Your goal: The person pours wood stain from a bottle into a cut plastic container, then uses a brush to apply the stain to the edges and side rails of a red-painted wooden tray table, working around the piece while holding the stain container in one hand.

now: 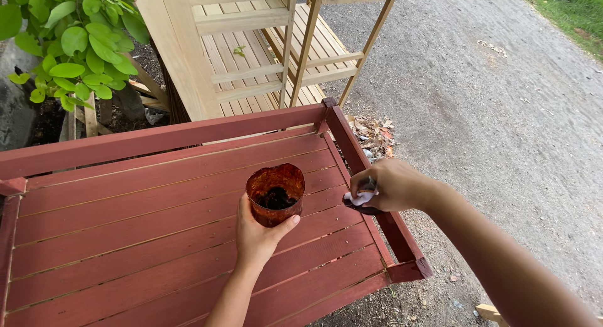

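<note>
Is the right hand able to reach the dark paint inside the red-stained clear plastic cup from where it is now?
Probably yes. The right hand is beside the red-stained clear plastic cup, held by the left hand; its mouth is open and nothing lies between.

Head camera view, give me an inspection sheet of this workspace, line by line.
Surface: red slatted wooden frame with raised rails, paint looks glossy.
Job's things: cut plastic cup, orange-red stained, with dark liquid at the bottom; small white-handled brush or cloth, too hidden to tell which.
Clutter: nothing seen on the slats.
Hands: left hand wrapped around the cup from below; right hand closed on the white item, pressed at the right rail.
Cables: nothing seen.
Surroundings: unpainted wooden frame behind, leafy plant at upper left, gravel path, dry leaves, grass at the corner.
</note>
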A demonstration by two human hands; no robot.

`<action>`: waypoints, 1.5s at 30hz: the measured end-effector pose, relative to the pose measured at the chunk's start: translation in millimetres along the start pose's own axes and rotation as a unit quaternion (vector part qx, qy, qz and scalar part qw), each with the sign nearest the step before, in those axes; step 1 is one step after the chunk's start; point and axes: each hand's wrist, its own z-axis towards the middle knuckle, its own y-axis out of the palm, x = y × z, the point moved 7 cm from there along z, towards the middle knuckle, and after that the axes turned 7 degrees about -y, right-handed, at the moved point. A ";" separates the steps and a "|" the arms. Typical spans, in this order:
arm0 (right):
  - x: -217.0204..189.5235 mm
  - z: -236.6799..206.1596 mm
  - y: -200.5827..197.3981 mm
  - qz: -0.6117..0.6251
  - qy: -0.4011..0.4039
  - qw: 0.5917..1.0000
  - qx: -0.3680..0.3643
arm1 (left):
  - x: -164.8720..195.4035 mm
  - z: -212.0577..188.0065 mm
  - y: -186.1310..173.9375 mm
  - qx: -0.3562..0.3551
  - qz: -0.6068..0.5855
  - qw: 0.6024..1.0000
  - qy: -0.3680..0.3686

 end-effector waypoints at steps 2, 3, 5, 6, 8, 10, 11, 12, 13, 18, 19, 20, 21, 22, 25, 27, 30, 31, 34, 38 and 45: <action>-8.2 1.8 9.5 0.031 -0.033 0.999 -0.012 | 2.3 -1.4 0.7 -0.008 -0.009 1.000 0.003; -11.7 2.2 13.2 0.045 -0.049 0.998 -0.017 | 3.4 -1.6 0.2 -0.008 -0.003 1.000 0.005; -9.3 1.7 17.8 0.026 -0.032 0.999 -0.034 | 5.2 -3.2 -0.3 -0.009 0.011 1.000 0.006; -8.1 1.3 19.9 0.015 -0.023 0.999 -0.042 | 5.8 -4.3 -1.1 -0.005 0.021 1.000 0.005; -1.0 -2.4 8.8 0.001 -0.011 1.000 -0.007 | 7.6 -4.0 -2.2 0.004 0.040 0.999 0.006; 3.7 -4.1 6.0 -0.005 0.004 1.000 -0.008 | 7.2 -4.2 -1.3 -0.001 0.047 0.999 -0.005; 4.8 -5.0 8.6 -0.005 0.013 1.000 -0.027 | 7.1 -4.5 -1.0 -0.003 0.051 0.999 -0.011; 6.2 -5.3 11.6 -0.004 0.022 0.999 -0.046 | 7.8 -4.5 -1.0 -0.003 0.048 0.999 -0.007; 1.8 -5.1 17.5 0.011 0.011 0.998 -0.061 | 9.1 -5.0 -1.0 -0.004 0.045 0.999 -0.002; -8.9 -7.4 32.7 0.026 0.012 0.994 -0.101 | 11.1 -5.5 -2.6 -0.003 0.046 0.999 0.001; -7.2 -8.4 23.5 0.030 0.011 0.997 -0.067 | 11.3 -5.0 -2.6 -0.006 0.042 0.999 -0.002; -2.8 -10.1 10.6 0.034 0.012 0.999 -0.032 | 11.1 -4.6 -2.1 -0.009 0.039 0.999 -0.005; 0.9 -11.6 -2.8 0.037 0.012 0.999 0.003 | 12.1 -3.9 -2.0 -0.006 0.039 0.999 -0.001; 0.6 -12.4 -13.3 0.029 -0.003 0.999 0.032 | 13.0 -3.4 -1.4 -0.004 0.039 0.999 0.002; -6.2 -18.7 -27.4 0.018 -0.023 0.998 0.062 | 13.8 -3.7 2.7 -0.013 0.022 1.000 0.005; -9.7 -22.3 -23.1 0.024 -0.010 1.000 0.007 | 13.6 -3.7 4.3 -0.018 0.017 1.000 0.004; -14.7 -25.6 -22.3 0.071 0.001 0.997 -0.023 | 12.9 -4.0 4.6 -0.016 0.025 1.000 0.004; -14.6 -24.5 -23.5 0.057 0.011 0.998 -0.020 | 13.2 -3.9 4.9 -0.015 0.026 1.000 0.007; -15.6 -21.2 -26.1 0.027 0.024 0.999 -0.002 | 12.3 -4.8 5.2 -0.016 0.031 0.999 0.010; -20.5 -22.9 -20.5 0.037 0.008 0.999 -0.013 | 8.6 -4.3 4.6 -0.009 0.055 0.998 -0.001; -16.0 -30.7 -20.8 0.027 0.033 0.999 -0.021 | 4.0 -4.4 5.7 -0.019 0.041 0.999 -0.009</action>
